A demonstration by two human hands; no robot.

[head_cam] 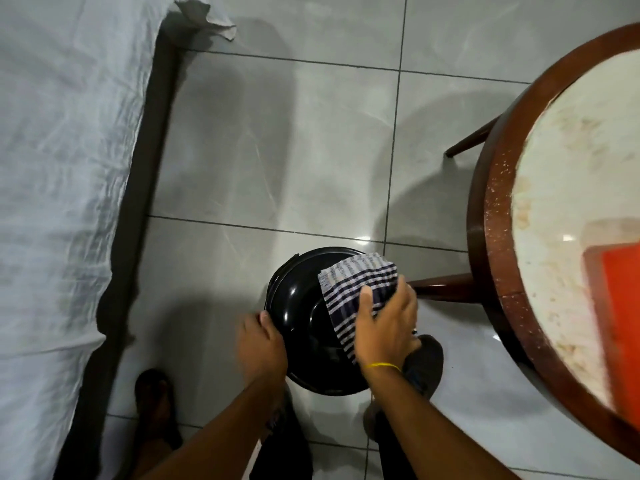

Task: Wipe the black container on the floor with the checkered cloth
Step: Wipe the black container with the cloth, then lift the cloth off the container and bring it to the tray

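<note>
A glossy black round container point(298, 306) stands on the grey tiled floor, low in the middle of the head view. The checkered cloth point(356, 285), white with dark stripes, lies over its right side. My right hand point(384, 327) presses on the cloth and grips it, a yellow band around the wrist. My left hand point(259, 341) holds the container's left rim, thumb on the edge. The container's near part is hidden behind my hands.
A round wooden table point(485, 216) with a pale top stands to the right, one leg point(443, 284) right by the container. An orange object point(620, 292) lies on it. A bed with a white sheet point(62, 168) runs along the left. My feet are below.
</note>
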